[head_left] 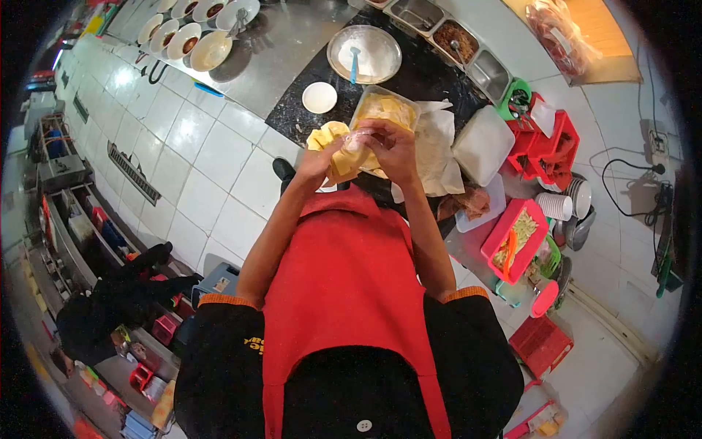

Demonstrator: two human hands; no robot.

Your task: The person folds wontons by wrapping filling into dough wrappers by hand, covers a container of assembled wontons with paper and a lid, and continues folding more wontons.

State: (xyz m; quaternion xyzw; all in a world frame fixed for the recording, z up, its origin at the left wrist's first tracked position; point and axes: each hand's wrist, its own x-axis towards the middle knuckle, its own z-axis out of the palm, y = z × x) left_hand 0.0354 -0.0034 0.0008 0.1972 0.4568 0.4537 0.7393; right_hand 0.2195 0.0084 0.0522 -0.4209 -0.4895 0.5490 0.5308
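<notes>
My left hand (316,165) is closed around yellow dough wrappers (328,136), thin sheets with ruffled edges, held above the counter's front edge. From the other side my right hand (393,150) pinches at the same bundle. Between the fingers shows a pale pinkish-white lump (356,140), too blurred to name. Just beyond the hands, a clear plastic container (417,110) holds more yellow sheets (387,110). A small white bowl (319,97) stands to its left. Behind it lies a round metal tray (391,55) of white powder with a blue-handled utensil (355,67).
Several bowls with dark sauce (183,41) stand at the back left. Metal pans (455,40) line the back right. On the right are white paper (436,150), a white lidded box (483,145), red baskets (559,150) and a pink tub (518,238). Another person (110,307) is at far left.
</notes>
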